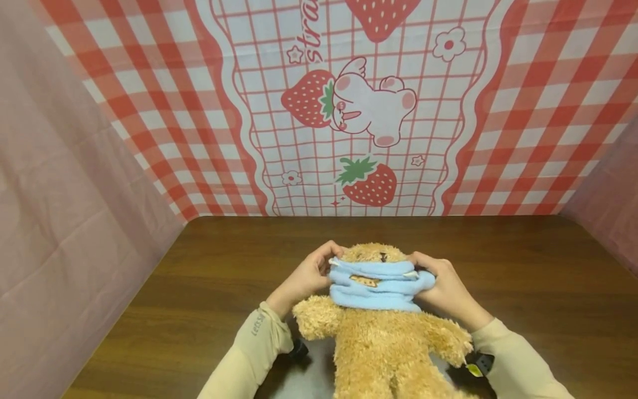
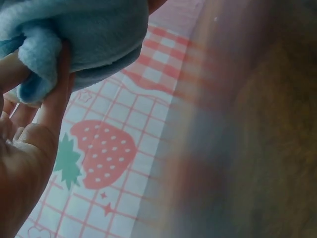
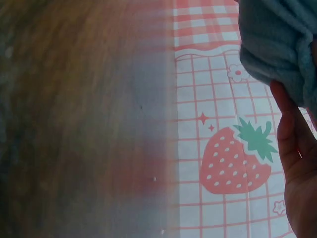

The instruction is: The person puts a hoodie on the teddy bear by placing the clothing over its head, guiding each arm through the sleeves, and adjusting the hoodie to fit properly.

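A fluffy brown teddy bear (image 1: 381, 349) lies on its back, its feet toward me. Bunched around its neck and lower face is a light-blue fleece top (image 1: 374, 299) with a small brown patch; the bear's upper head shows above it. My left hand (image 1: 311, 271) holds the left side of the top, and the left wrist view shows a fold of fleece (image 2: 42, 62) pinched between thumb and fingers. On the other side my right hand (image 1: 446, 285) grips the top near a bulging bit of cloth. Some of its fingers are hidden behind the fleece.
The dark wooden table (image 1: 224, 277) ends at a red-checked strawberry cloth (image 1: 438, 111) hanging behind it. Pale pink curtains (image 1: 75, 194) close off the sides. Something grey (image 1: 311, 371) lies under the bear. A black strap device (image 1: 483, 364) is on the right wrist.
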`<state>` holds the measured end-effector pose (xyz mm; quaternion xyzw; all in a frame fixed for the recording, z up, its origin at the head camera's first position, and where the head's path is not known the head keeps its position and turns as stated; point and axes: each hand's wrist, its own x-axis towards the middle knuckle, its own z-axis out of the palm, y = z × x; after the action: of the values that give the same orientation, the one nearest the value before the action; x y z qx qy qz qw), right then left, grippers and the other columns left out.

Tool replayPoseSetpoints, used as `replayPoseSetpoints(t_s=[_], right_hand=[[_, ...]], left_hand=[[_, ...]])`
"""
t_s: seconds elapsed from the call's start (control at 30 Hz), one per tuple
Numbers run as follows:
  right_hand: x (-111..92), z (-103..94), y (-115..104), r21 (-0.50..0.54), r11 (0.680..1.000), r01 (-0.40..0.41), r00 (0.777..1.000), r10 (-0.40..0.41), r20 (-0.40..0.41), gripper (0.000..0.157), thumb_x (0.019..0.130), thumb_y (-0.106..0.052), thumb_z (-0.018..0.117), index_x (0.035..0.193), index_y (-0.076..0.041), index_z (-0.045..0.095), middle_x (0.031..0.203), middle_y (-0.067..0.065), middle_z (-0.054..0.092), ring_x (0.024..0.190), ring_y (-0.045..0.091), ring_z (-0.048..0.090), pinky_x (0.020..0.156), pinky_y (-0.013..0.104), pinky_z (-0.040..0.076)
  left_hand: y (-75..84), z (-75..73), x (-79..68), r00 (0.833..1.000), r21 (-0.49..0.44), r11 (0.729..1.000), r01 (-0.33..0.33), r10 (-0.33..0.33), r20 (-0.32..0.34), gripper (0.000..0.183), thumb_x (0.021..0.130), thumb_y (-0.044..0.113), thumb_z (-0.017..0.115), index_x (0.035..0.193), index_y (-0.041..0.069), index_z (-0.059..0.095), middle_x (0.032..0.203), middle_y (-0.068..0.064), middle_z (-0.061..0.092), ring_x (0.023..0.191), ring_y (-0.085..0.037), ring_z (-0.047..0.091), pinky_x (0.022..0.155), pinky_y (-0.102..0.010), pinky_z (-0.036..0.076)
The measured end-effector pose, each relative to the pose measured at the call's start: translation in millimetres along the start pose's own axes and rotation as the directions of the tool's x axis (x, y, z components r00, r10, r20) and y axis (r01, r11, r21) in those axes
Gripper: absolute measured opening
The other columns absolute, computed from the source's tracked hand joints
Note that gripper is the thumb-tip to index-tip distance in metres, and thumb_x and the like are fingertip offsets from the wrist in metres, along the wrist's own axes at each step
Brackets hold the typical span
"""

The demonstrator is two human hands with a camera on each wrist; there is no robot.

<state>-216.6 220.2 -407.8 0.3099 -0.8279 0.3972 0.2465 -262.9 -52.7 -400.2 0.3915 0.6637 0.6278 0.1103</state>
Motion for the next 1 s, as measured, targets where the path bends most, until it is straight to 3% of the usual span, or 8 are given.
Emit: replayPoseSetpoints(t_s=[0.17,0.3,0.43,0.53,0.63,0.8,0.87,1.0], right_hand=[[2,-0.8,7,0.006,0.993,0.118,0.99,-0.117,-0.08,0.038,0.05,0.013,0.063,0.081,-0.006,0.055,0.063,-0.003,0.051,0.06,-0.005,0.039,0.052,0.013,0.033],[2,1.9,4,0.007,0.995,0.098,0.994,-0.098,-0.058,0.041,0.055,0.013,0.066,0.088,-0.01,0.06,0.081,-0.002,0.06,0.067,-0.002,0.045,0.056,0.015,0.035],[-2,6.3,-2,0.02,1.0,0.024,0.999,-0.023,-0.032,0.038,0.06,0.01,0.073,0.082,-0.017,0.057,0.105,-0.005,0.062,0.083,0.0,0.053,0.062,0.018,0.037],[-3,8.0,-4,0.076,0.996,-0.036,0.998,0.039,-0.041,0.039,0.061,0.01,0.074,0.074,-0.018,0.05,0.105,-0.008,0.062,0.095,-0.003,0.054,0.068,0.014,0.04],[-2,8.6,-3,0.117,0.992,-0.05,0.997,0.055,-0.044,0.039,0.062,0.013,0.072,0.072,-0.016,0.048,0.099,-0.009,0.063,0.101,-0.004,0.053,0.073,0.013,0.041],[-3,9.1,2,0.17,0.981,-0.094,0.995,0.099,-0.019,0.032,0.07,0.015,0.065,0.076,-0.013,0.051,0.085,-0.006,0.059,0.078,0.0,0.051,0.059,0.02,0.039],[-3,8.8,3,0.201,0.971,-0.134,0.99,0.138,-0.007,0.028,0.073,0.013,0.063,0.077,-0.013,0.052,0.082,-0.003,0.057,0.071,0.004,0.048,0.058,0.022,0.039],[-3,7.9,4,0.23,0.952,-0.203,0.978,0.209,-0.002,0.023,0.08,0.007,0.06,0.079,-0.015,0.053,0.086,-0.007,0.058,0.076,0.004,0.052,0.064,0.021,0.042]], left_hand=[[0.4,3.2,3.4,0.998,-0.001,0.999,-0.053,0.052,-0.032,0.03,0.068,-0.015,0.055,0.093,-0.01,0.039,0.115,-0.016,0.047,0.103,-0.006,0.047,0.08,-0.021,0.043],[-0.6,2.3,3.2,0.996,0.022,0.999,-0.049,0.051,-0.072,0.028,0.07,-0.013,0.055,0.094,-0.009,0.041,0.115,-0.015,0.048,0.101,-0.005,0.049,0.079,-0.021,0.044],[-3.5,-0.1,2.1,0.996,0.048,0.998,-0.034,0.038,-0.076,0.027,0.072,-0.015,0.05,0.097,-0.007,0.042,0.119,-0.027,0.045,0.1,-0.004,0.051,0.078,-0.021,0.044],[-5.3,-1.1,1.9,0.997,0.048,0.998,-0.044,0.047,-0.06,0.03,0.073,-0.016,0.049,0.101,-0.007,0.041,0.116,-0.027,0.046,0.098,-0.005,0.052,0.079,-0.023,0.045],[-4.4,-0.5,0.7,0.999,0.04,0.999,-0.008,0.009,-0.042,0.035,0.078,-0.014,0.051,0.109,-0.004,0.04,0.111,-0.021,0.048,0.093,-0.009,0.053,0.076,-0.025,0.046],[10.1,7.5,-2.4,0.996,0.081,0.993,0.083,-0.082,-0.02,0.035,0.079,-0.01,0.054,0.111,0.002,0.045,0.107,-0.012,0.049,0.089,-0.012,0.051,0.071,-0.024,0.045],[20.4,12.8,-3.1,0.997,0.113,0.991,0.076,-0.075,-0.006,0.035,0.077,-0.012,0.053,0.108,0.002,0.046,0.106,-0.014,0.048,0.089,-0.012,0.049,0.071,-0.024,0.044],[41.1,22.4,-3.3,1.0,0.176,0.984,0.002,-0.004,0.01,0.035,0.074,-0.013,0.056,0.106,0.0,0.048,0.105,-0.017,0.049,0.089,-0.008,0.049,0.074,-0.022,0.045]])
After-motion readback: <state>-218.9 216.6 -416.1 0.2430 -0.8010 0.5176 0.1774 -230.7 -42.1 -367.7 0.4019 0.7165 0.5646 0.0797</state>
